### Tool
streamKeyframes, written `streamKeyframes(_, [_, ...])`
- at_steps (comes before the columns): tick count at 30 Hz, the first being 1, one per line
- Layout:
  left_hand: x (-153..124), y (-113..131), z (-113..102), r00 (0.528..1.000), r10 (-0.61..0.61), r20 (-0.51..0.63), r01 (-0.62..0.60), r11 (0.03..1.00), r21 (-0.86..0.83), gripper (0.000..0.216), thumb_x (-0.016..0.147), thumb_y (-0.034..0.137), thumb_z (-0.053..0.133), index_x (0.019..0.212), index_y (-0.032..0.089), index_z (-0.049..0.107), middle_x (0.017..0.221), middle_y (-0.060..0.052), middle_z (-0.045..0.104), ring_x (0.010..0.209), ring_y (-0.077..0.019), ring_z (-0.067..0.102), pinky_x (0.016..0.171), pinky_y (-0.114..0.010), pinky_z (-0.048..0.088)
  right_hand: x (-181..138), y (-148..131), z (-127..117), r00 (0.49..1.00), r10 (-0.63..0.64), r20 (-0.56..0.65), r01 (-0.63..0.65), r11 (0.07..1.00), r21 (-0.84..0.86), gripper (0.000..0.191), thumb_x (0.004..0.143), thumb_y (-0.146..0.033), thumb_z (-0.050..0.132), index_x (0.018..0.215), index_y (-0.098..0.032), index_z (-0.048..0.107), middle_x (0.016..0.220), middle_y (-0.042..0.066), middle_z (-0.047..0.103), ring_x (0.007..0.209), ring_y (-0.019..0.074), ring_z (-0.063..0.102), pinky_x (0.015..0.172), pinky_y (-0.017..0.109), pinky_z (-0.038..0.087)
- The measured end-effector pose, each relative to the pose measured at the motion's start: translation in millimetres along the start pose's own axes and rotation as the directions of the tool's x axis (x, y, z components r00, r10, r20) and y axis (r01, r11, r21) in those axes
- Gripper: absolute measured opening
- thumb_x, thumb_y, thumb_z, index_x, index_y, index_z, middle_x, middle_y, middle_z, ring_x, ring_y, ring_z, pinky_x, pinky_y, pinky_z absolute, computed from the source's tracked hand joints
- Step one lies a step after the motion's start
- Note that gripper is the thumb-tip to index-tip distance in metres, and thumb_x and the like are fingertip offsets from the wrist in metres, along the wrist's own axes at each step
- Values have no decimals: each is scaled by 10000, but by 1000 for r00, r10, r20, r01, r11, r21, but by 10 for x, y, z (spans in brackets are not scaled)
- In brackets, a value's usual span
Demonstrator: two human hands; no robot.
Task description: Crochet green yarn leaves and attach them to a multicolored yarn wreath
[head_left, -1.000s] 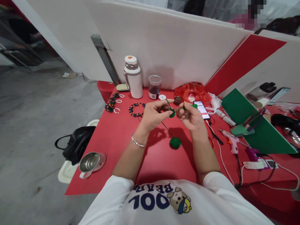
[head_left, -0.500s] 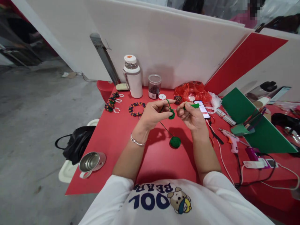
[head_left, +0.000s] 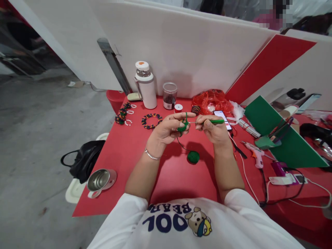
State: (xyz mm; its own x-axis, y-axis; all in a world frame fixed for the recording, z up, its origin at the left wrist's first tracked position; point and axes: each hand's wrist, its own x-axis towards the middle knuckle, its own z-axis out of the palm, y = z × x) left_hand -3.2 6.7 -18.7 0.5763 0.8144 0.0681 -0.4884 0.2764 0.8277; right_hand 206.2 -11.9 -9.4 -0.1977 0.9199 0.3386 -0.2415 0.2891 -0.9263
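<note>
My left hand (head_left: 168,128) pinches a small piece of green crochet work (head_left: 183,127), with green yarn running up over the raised index finger. A crochet hook (head_left: 217,121) with a green handle is held in my right hand (head_left: 212,128), fingers closed round it. Its thin metal shaft points left and its tip meets the crochet piece; the exact loop is too small to make out. Below the hands a ball of green yarn (head_left: 193,157) lies on the red table (head_left: 181,183), its strand leading up to my left hand.
Behind the hands stand a white thermos (head_left: 146,88), a clear jar (head_left: 169,96) and a red plastic bag (head_left: 209,100). A multicoloured crocheted ring (head_left: 151,121) lies left. A metal cup (head_left: 101,180) sits near the left edge. At right are a phone (head_left: 222,119), a glue gun (head_left: 255,154) and cables.
The green piece has turned and shifted slightly left in my left hand. The hook now lies more level, and my right hand's grip on it has changed a little.
</note>
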Motion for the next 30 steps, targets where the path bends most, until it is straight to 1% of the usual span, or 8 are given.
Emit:
streamKeyframes(5, [-4,43,8,996,-76,35,76,997,-11,588,607,221,744,1186,134,808,653,-45,617,565,-122,536,385,-195,122,-22,-19,-21,1000,8,3,-8,999,-46,376,768,-616,886,832,-248,847,685,37,722,661,180,658,617,322,530])
streamKeyframes(12, [-9,73,53,996,-82,27,83,997,-10,576,586,224,712,1141,111,816,634,-36,581,545,-117,495,380,-202,127,-25,-25,-17,1000,28,5,-28,999,-16,353,783,-599,879,831,-251,845,649,34,721,649,177,665,602,306,522])
streamKeyframes(14, [-3,57,91,999,-7,-42,9,999,40,524,603,206,740,1113,130,827,660,-22,580,548,-98,493,401,-201,179,-8,-12,9,998,66,-23,-66,997,39,358,754,-597,895,797,-247,829,624,25,706,631,168,652,566,286,499])
streamKeyframes(16, [6,38,138,983,123,-138,-106,986,127,468,616,168,774,1079,162,843,674,8,564,532,-66,455,424,-201,227,13,7,57,990,123,-63,-116,988,104,375,711,-603,910,753,-246,801,588,10,683,605,160,634,530,271,478])
streamKeyframes(18, [16,23,178,943,268,-197,-221,947,232,442,627,129,802,1061,191,854,674,29,561,539,-53,440,458,-200,300,29,26,122,982,165,-87,-151,977,152,385,680,-596,918,735,-241,779,583,2,680,598,153,634,526,265,483])
streamKeyframes(21, [25,10,204,889,410,-203,-326,879,347,427,641,106,833,1055,205,863,669,32,598,609,-75,513,572,-216,444,34,32,218,981,163,-110,-143,975,170,374,670,-564,920,754,-229,776,626,8,711,595,142,644,535,262,491])
streamKeyframes(25, [31,-22,193,861,455,-226,-334,842,423,415,658,133,863,1069,185,862,685,13,667,661,-97,592,648,-240,504,32,13,294,972,97,-215,-63,985,163,335,691,-527,904,762,-229,770,616,1,694,593,132,637,501,244,437])
streamKeyframes(30, [39,-64,178,868,438,-235,-332,863,381,445,651,187,902,1092,169,854,691,5,692,659,-102,619,650,-246,519,50,39,322,940,98,-328,-37,981,189,312,727,-508,871,799,-239,731,629,-13,669,627,125,628,506,228,436])
